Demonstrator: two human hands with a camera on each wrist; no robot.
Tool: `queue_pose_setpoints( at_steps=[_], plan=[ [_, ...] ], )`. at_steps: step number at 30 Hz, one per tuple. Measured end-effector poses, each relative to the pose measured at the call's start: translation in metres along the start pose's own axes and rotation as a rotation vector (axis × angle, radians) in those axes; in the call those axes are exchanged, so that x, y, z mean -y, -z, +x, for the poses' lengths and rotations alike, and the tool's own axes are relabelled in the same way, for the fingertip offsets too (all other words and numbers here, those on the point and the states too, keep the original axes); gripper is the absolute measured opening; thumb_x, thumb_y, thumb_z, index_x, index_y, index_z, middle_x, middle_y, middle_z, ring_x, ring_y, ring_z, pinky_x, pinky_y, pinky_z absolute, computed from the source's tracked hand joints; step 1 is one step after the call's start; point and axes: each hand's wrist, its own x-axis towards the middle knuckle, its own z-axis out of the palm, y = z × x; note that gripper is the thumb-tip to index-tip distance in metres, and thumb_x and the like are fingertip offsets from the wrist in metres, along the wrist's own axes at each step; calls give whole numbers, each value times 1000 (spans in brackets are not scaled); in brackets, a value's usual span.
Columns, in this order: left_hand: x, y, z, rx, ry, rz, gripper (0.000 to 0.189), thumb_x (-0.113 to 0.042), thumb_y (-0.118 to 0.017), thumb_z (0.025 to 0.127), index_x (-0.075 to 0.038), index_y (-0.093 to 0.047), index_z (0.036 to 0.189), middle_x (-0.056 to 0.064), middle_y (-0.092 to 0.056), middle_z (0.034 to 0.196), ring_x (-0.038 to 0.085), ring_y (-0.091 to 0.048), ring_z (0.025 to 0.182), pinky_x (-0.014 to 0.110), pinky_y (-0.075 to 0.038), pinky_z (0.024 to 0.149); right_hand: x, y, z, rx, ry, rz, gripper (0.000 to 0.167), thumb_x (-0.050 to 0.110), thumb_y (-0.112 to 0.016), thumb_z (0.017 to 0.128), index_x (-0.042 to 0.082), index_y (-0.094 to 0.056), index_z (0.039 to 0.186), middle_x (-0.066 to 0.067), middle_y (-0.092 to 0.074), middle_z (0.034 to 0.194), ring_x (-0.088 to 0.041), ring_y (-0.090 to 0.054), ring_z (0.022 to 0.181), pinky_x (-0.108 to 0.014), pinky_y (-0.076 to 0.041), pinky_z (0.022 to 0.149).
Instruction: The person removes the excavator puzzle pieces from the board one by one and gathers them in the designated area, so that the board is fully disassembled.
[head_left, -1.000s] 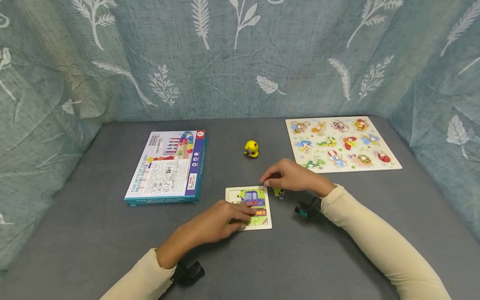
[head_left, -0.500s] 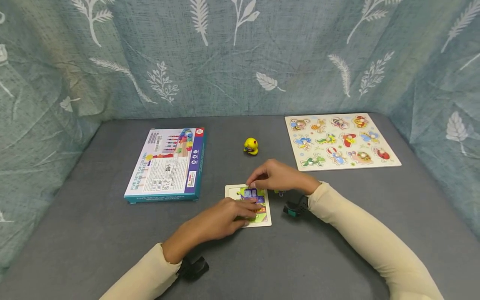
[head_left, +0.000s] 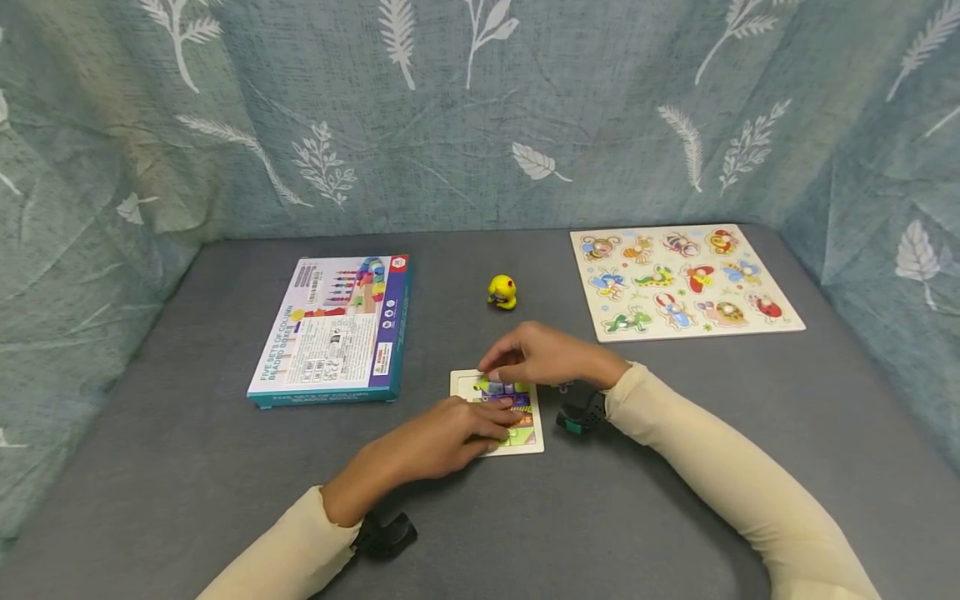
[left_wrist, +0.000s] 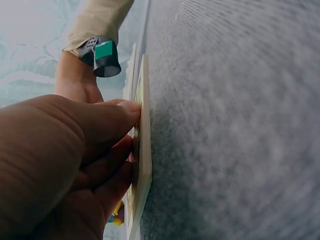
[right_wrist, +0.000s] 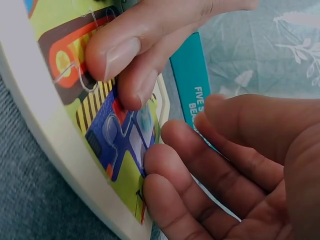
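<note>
A small jigsaw puzzle in a pale wooden tray [head_left: 457, 382] lies in the middle of the table, its pieces printed with a purple and orange vehicle on green. My left hand [head_left: 450, 437] rests on it from the lower left, straight fingers over the pieces and the thumb at the near edge. At the far edge is my right hand [head_left: 543, 357], its loosely bent fingertips [right_wrist: 162, 167] touching the printed pieces [right_wrist: 112, 132]. Its thumb stands apart, with nothing visible between. A loose green and purple piece [head_left: 564, 387] shows partly beneath my right wrist.
To the left lies a bead-set box [head_left: 330, 333] with teal sides. A yellow toy figure [head_left: 502, 292] sits beyond the puzzle. At the back right is a wooden insect peg board [head_left: 682, 283]. A patterned curtain [head_left: 480, 125] closes off the back.
My right hand has slid leftward along the puzzle's far edge, from its right corner towards the middle. My left hand has stayed nearly in place on the pieces.
</note>
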Motion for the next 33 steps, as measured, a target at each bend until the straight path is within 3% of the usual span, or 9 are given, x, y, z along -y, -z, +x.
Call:
queue_pose_setpoints(
  at_steps=[8,11,19,30,33],
  plan=[
    [3,0,-1,15,-18,-12,24,-5,-65,93,-2,-71,115,6,-57,135,21,-46,132,36,-39,105,-1,-2,4,37,54,7,22,6,-57,97,1,-70,114,-3,-71,107,-9,-65,91,-27,-52,81],
    [3,0,0,19,-12,-18,25,-6,-66,92,-2,-70,117,6,-57,136,22,-45,132,37,-39,105,0,-3,6,41,43,0,23,6,-56,98,2,-71,114,-1,-71,106,-9,-64,85,-27,-51,77],
    [2,-1,-1,24,40,-50,40,-10,-68,92,-1,-61,130,6,-58,135,22,-44,133,39,-39,105,4,-6,7,53,17,20,26,2,-52,96,1,-70,115,-3,-71,108,-10,-66,93,-26,-51,82],
    [1,-1,0,27,61,-49,42,-10,-69,91,-2,-60,131,7,-58,134,21,-44,132,41,-39,104,2,-12,9,16,39,5,35,-7,-48,89,0,-67,118,-3,-70,101,-10,-57,77,-23,-46,69],
    [2,-1,0,29,66,-56,42,-10,-69,91,-2,-60,132,6,-58,134,21,-44,133,41,-39,105,2,-13,9,0,51,-21,36,-7,-49,88,1,-68,118,-1,-70,100,-10,-55,78,-24,-43,72]
  ],
)
